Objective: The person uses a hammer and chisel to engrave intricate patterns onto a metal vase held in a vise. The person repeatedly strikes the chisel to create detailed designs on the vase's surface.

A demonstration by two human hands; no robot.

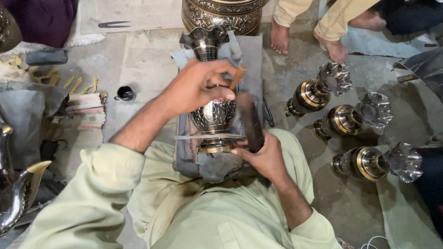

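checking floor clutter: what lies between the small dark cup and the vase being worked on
In the head view, only the left forearm crosses above; the floor between the small dark cup and the vase looks bare.

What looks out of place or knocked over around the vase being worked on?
Three vases lie on their sides on the floor to the right, not upright. They sit in a neat row and look undamaged. The engraved vase between the left hand and right hand looks intact.
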